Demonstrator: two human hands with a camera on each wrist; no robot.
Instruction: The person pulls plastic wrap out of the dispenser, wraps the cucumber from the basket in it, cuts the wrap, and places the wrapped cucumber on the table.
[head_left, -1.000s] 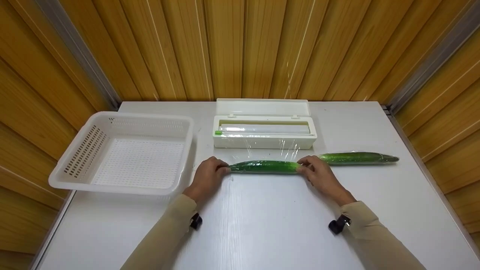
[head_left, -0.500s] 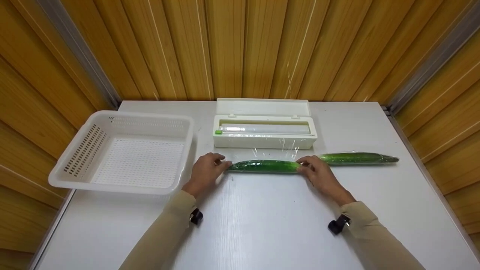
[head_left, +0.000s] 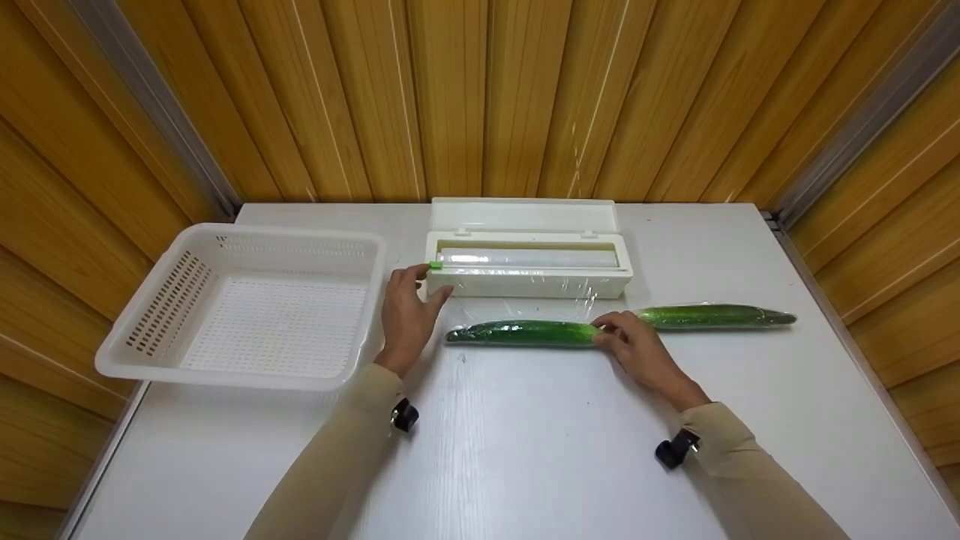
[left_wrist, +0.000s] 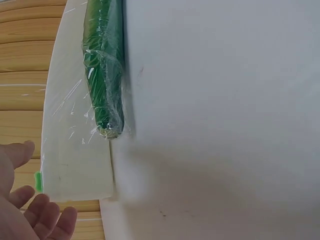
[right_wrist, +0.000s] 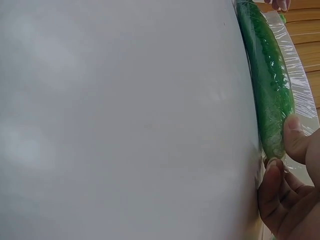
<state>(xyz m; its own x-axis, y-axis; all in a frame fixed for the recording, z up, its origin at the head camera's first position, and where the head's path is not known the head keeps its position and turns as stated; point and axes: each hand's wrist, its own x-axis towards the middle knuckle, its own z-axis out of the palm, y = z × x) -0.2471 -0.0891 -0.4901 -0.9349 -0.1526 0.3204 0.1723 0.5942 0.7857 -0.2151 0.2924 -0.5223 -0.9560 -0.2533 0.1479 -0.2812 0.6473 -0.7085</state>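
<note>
A cucumber [head_left: 517, 333] in clear cling film lies across the table in front of a white cling film dispenser [head_left: 529, 285]. My right hand [head_left: 641, 356] grips the cucumber's pale right end between thumb and fingers, as the right wrist view also shows. From the dispenser's front edge, clear film stretches down to the cucumber. My left hand [head_left: 406, 319] is at the dispenser's left end, its fingers close to the small green slider [head_left: 436, 265]. In the left wrist view, thumb and fingers are spread on either side of the slider [left_wrist: 38, 181]; contact cannot be made out.
A second wrapped cucumber [head_left: 716, 316] lies to the right, behind my right hand. On the left stands a white perforated basket [head_left: 274, 379]. The dispenser's lid [head_left: 523, 215] is raised, with a film roll [head_left: 529, 258] inside. Wooden panels [head_left: 480, 97] enclose the table.
My left hand has let go of the cucumber's left end and moved forward to the dispenser's green slider. My right hand has kept its hold, and the cucumber lies nearly where it was.
</note>
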